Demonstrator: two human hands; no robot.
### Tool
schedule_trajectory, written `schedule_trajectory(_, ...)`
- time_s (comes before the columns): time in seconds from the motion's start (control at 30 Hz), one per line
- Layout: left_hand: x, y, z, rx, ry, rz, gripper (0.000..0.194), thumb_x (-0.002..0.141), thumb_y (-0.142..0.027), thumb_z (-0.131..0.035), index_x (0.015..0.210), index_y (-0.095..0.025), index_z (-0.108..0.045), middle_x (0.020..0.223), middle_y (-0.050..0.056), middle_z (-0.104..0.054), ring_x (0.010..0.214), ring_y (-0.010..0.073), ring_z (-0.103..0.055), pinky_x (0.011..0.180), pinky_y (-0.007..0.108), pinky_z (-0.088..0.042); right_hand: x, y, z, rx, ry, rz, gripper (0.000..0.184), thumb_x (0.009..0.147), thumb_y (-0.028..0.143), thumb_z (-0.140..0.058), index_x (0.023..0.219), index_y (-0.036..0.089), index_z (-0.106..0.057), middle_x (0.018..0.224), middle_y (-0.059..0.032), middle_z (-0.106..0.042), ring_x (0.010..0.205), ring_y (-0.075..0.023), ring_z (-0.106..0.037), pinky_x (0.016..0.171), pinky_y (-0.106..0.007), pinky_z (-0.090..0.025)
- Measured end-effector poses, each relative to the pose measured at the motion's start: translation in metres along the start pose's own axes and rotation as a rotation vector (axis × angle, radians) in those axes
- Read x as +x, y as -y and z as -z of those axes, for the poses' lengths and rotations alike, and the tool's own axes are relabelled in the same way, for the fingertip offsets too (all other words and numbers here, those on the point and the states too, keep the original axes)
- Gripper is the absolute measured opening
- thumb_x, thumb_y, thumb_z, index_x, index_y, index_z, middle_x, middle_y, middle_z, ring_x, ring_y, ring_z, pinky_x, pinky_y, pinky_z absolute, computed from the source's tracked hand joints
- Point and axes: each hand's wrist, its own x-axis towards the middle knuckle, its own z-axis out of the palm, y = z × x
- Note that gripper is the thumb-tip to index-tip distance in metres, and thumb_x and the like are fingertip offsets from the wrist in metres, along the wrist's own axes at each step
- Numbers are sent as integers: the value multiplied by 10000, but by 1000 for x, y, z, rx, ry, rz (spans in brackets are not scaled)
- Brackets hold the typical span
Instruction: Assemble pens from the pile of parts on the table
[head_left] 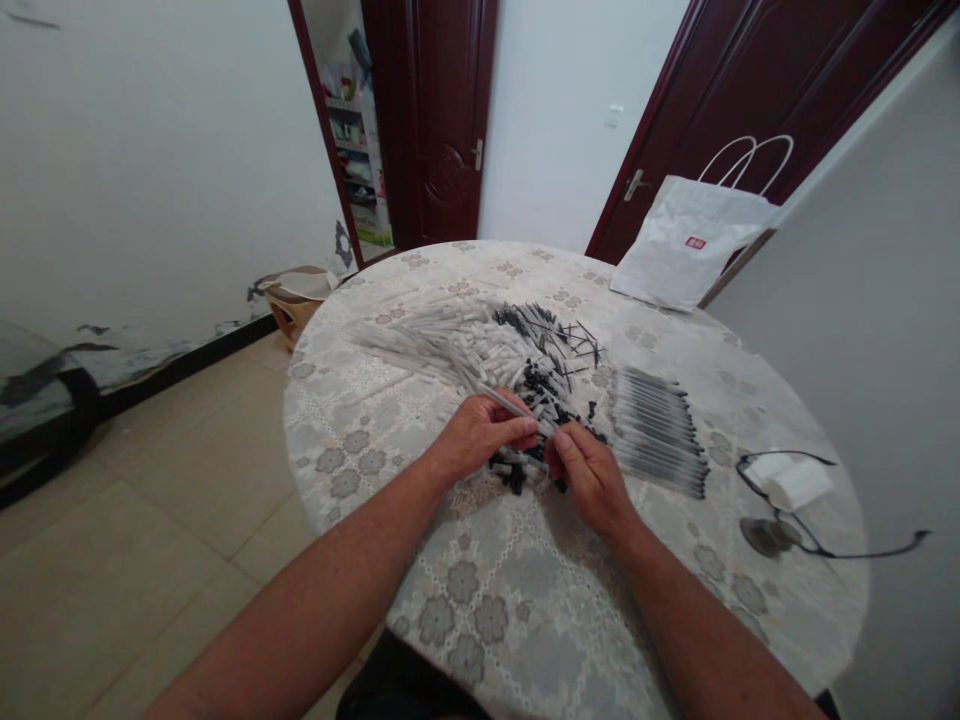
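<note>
My left hand (491, 430) is closed around a thin translucent pen barrel (504, 402), which slants down toward the right. The fingers of my right hand (589, 468) are pinched at the barrel's lower end; any small part between them is hidden. Beyond my hands lies a heap of pale pen barrels (427, 340) and short whitish tubes (491, 350). Small black pen parts (541, 380) are scattered through the heap's near right side. Thin dark sticks (574, 345), perhaps refills, lie at its far right. A neat row of pens with dark ends (656, 430) lies right of my right hand.
The round table (465, 610) has a flowered cloth. Eyeglasses (814, 548), a white roll (801, 485) and a dark round object (765, 537) lie at the right. A white paper bag (682, 240) stands at the far right edge. A stool (296, 305) stands beyond the left edge.
</note>
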Motion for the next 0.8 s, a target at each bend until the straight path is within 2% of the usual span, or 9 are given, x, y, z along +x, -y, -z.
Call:
schedule_trajectory(0.07, 0, 1, -1, 0, 9, -3, 308, 749, -390, -860, 850, -158, -683, 730, 20, -726, 700, 166, -721, 672, 260, -560, 0, -1, -1, -1, -6, 1, 381, 1051, 456, -425, 801, 238, -614, 643, 1, -604, 577, -167, -539, 590, -298, -403)
schedule_trajectory(0.27, -2, -1, 5, 135, 57, -52, 295, 782, -419, -819, 857, -160, -701, 737, 31, -727, 670, 156, -682, 659, 263, -541, -1, 2, -1, -143, -60, 69, 243, 998, 402, -546, 1096, 229, -685, 835, -27, -724, 668, -175, -629, 622, -281, -464)
schedule_trajectory(0.33, -1, -6, 15, 216, -51, -112, 299, 831, -452, -759, 876, -160, -708, 771, 41, -739, 666, 158, -674, 650, 270, -537, -1, 1, 1, -168, -109, 62, 252, 1000, 402, -535, 1090, 221, -686, 817, -22, -728, 658, -171, -638, 624, -277, -479)
schedule_trajectory(0.4, 2, -12, 32, 273, -258, -196, 310, 901, -470, -654, 870, -164, -695, 842, 56, -756, 659, 153, -658, 623, 269, -519, 0, -2, 3, -176, -178, 49, 271, 1001, 415, -531, 1116, 214, -673, 819, -17, -733, 660, -173, -648, 643, -279, -498)
schedule_trajectory(0.47, 6, -17, 50, 392, -471, -234, 256, 908, -414, -624, 861, -170, -687, 828, 41, -744, 646, 145, -626, 613, 264, -494, 2, -5, 6, -198, -227, 45, 285, 1004, 428, -527, 1123, 208, -664, 843, -23, -742, 684, -179, -661, 672, -288, -512)
schedule_trajectory(0.53, 8, -19, 66, 599, -570, -228, 158, 868, -320, -641, 834, -175, -694, 779, 24, -718, 685, 154, -621, 671, 273, -489, 4, -9, 8, -235, -250, 52, 290, 1005, 434, -527, 1118, 205, -664, 861, -30, -747, 710, -188, -672, 700, -298, -520)
schedule_trajectory(0.6, 9, -18, 77, 783, -525, -209, 101, 835, -252, -645, 831, -175, -710, 773, 19, -707, 722, 165, -622, 720, 288, -481, 5, -10, 10, -265, -262, 68, 287, 1003, 432, -535, 1117, 206, -669, 871, -32, -750, 727, -194, -681, 720, -304, -524)
schedule_trajectory(0.67, 8, -16, 78, 905, -382, -194, 98, 828, -221, -642, 850, -178, -727, 791, 19, -710, 738, 171, -625, 743, 296, -476, 5, -11, 11, -293, -277, 94, 273, 998, 420, -549, 1114, 208, -675, 875, -31, -752, 749, -196, -691, 739, -306, -525)
schedule_trajectory(0.8, 4, -8, 63, 1034, -108, -291, 132, 844, -194, -649, 944, -194, -736, 889, 29, -718, 811, 180, -642, 792, 301, -483, 5, -10, 13, -323, -314, 137, 243, 992, 388, -561, 1097, 209, -686, 866, -28, -751, 755, -191, -694, 743, -301, -522)
